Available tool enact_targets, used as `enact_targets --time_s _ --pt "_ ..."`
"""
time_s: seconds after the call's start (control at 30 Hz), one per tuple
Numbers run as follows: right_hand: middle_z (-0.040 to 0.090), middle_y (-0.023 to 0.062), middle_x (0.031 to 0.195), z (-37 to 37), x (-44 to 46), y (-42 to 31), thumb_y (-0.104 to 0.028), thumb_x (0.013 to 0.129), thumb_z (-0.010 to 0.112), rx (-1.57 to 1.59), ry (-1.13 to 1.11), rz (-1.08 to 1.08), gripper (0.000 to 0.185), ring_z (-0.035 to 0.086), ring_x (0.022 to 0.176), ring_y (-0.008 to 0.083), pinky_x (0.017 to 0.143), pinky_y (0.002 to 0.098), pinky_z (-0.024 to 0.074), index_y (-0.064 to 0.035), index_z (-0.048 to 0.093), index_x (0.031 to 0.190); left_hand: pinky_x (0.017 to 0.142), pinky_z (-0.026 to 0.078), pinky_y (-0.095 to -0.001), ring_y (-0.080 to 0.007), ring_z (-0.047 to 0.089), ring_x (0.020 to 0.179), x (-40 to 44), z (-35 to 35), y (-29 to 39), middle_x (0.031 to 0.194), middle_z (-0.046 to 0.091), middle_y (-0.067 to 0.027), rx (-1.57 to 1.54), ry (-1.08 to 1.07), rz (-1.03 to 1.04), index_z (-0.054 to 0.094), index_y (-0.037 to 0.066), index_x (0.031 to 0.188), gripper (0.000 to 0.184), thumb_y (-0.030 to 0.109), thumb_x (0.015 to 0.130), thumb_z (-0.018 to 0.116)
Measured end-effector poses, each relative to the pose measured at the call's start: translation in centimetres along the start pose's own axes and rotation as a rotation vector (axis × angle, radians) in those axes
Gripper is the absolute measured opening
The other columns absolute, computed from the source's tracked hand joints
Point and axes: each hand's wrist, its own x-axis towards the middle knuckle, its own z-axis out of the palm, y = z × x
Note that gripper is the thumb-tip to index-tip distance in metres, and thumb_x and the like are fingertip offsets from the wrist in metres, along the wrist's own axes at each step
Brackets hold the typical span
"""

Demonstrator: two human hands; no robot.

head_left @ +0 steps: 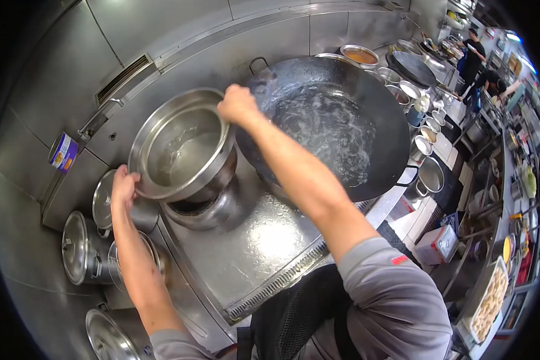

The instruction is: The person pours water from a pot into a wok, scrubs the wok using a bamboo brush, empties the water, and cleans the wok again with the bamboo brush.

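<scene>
Nearest of all, a grey sleeve [396, 300] and a dark garment [300, 306] fill the foot of the view. Clock hours here are read from the metal basin [207, 178], left of centre, gripped in both hands. At 3 o'clock a big black wok [393, 141] of churning, frothy water crowds close, with the right forearm crossing its near side and one looped handle jutting at the far left. Beyond it, at 2 o'clock, stands a bowl [344, 51] of orange liquid. Two lidded pots, an upper one [104, 198] and a lower one [75, 240], sit at 8 o'clock, a purple can [63, 152] at 9, a tap [99, 117] at 10.

The steel wall [180, 27] bounds 12 o'clock. Towards 5 the surface [258, 246] opens out, wet and shining, as far as a slotted drain [276, 282].

The basin is round, wide-lipped and slightly blurred, with clear liquid inside; it is above a round metal base [204, 219], contact between them unclear. The right hand [238, 104] has its fingers clenched on the rim near 2 o'clock; the left hand [124, 185] grasps it at 8.
</scene>
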Motion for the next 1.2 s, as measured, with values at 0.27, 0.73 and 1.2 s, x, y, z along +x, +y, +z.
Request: enact_targets --time_s 0.27,0.73,1.2 --pt "0.069 0.0304 0.116 15.0 -1.7 2.1 -0.009 0.083 0.063 0.028 -0.096 0.040 0.027 0.065 0.113 0.0478 0.098 0.0534 0.0525 -0.0004 0.072 0.108 0.039 0.033 -0.0319 -0.0141 0.044 0.051 2.9 -0.5 -14.8 0.069 0.046 -0.0008 -0.026 0.151 0.019 0.043 0.010 0.085 0.019 0.005 0.084 0.061" --pt "0.071 0.0278 0.111 23.9 0.5 4.4 -0.018 0.090 0.064 -0.016 -0.038 0.096 0.026 0.066 0.110 0.0476 0.096 0.0552 0.0521 -0.0045 0.068 0.112 0.069 0.041 -0.0337 -0.0170 0.042 0.074 7.9 2.7 -22.6 0.077 0.043 -0.0031 -0.121 0.130 -0.120 0.043 0.004 0.089 0.019 0.000 0.087 0.062" --pt "0.064 0.0289 0.125 31.2 -2.6 13.8 -0.023 0.100 0.057 -0.015 -0.228 0.227 0.031 0.061 0.116 0.0520 0.097 0.0590 0.0509 -0.0057 0.057 0.125 0.082 0.046 -0.0383 -0.0285 0.051 0.082 7.1 9.1 -31.6 0.087 0.052 -0.0147 0.143 0.249 -0.013 0.046 0.001 0.102 0.020 0.009 0.094 0.062"
